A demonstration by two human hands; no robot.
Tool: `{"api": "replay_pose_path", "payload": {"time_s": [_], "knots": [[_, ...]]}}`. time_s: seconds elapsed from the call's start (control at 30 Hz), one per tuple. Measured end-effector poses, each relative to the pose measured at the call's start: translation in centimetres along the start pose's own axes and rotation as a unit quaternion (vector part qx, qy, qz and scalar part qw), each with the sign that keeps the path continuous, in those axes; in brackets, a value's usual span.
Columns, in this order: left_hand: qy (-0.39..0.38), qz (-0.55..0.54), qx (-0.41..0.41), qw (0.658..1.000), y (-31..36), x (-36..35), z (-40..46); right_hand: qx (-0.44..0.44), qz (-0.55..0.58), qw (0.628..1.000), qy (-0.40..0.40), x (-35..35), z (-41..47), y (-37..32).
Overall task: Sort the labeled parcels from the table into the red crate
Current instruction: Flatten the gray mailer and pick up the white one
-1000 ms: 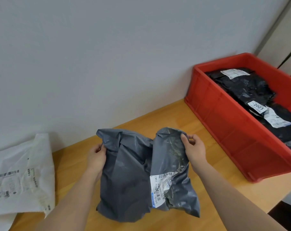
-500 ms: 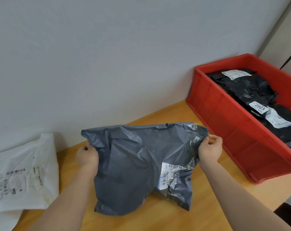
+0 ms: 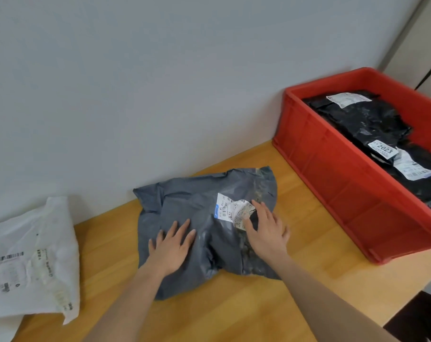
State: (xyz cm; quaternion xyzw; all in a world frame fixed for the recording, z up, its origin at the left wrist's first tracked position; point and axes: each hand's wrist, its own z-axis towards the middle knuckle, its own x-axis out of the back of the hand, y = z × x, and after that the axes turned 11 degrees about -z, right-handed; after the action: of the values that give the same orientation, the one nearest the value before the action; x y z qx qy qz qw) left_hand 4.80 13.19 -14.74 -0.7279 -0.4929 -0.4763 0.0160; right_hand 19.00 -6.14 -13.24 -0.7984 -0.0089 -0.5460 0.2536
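The crumpled grey plastic mailer bag [image 3: 204, 218] lies flat on the light wooden worktop [image 3: 234, 314], close to the wall and left of the red plastic crate [image 3: 333, 193]. Both hands are down on it with fingers spread: the left hand [image 3: 171, 245] presses the bag's left half, the right hand [image 3: 266, 228] rests flat with its fingertips on the creased white shipping label [image 3: 230, 211]. Neither grips anything. Inside the crate sit black labelled parcels [image 3: 367, 122]. At far left a white plastic parcel [image 3: 31, 257] lies on the worktop.
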Motion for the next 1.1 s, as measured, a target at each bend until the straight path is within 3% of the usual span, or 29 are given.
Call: {"api": "replay_pose_path", "payload": {"time_s": [0.07, 0.13, 0.23, 0.37, 0.5, 0.67, 0.83, 1.0, 1.1], "knots": [[-0.030, 0.009, 0.040, 0.999, -0.7, 0.1, 0.5, -0.006, -0.065, 0.996, -0.057, -0.1, 1.3, 1.9], [-0.020, -0.011, 0.052, 0.998, -1.2, 0.0, 0.8, -0.030, -0.067, 0.996, -0.055, -0.1, 1.6, 3.0], [0.112, -0.087, 0.068, 0.987, -1.0, -0.4, 0.5, -0.124, 0.031, 0.992, 0.019, -0.3, 0.6, 3.6], [0.207, -0.200, 0.202, 0.936, -1.9, 0.0, -0.9, -0.180, 0.157, 0.970, -0.037, -0.8, -0.8, 4.1], [0.173, -0.272, 0.309, 0.895, -4.1, -0.2, -2.1, -0.182, 0.162, 0.969, -0.035, -0.8, -1.7, 3.8], [0.148, -0.398, 0.290, 0.858, -4.5, -0.9, -2.8, -0.134, 0.065, 0.989, 0.007, -1.4, -2.2, 3.6], [0.180, -0.378, 0.276, 0.865, -5.0, -0.6, -3.7, -0.089, 0.042, 0.993, 0.063, -0.6, -2.1, 5.4], [0.245, -0.298, 0.243, 0.890, -6.5, 1.2, -5.0, -0.136, -0.048, 0.985, 0.095, 1.0, -2.8, 8.1], [0.268, -0.134, 0.229, 0.926, -5.1, 1.1, -4.9, -0.113, -0.116, 0.976, 0.143, 0.5, -3.4, 6.8]]}}
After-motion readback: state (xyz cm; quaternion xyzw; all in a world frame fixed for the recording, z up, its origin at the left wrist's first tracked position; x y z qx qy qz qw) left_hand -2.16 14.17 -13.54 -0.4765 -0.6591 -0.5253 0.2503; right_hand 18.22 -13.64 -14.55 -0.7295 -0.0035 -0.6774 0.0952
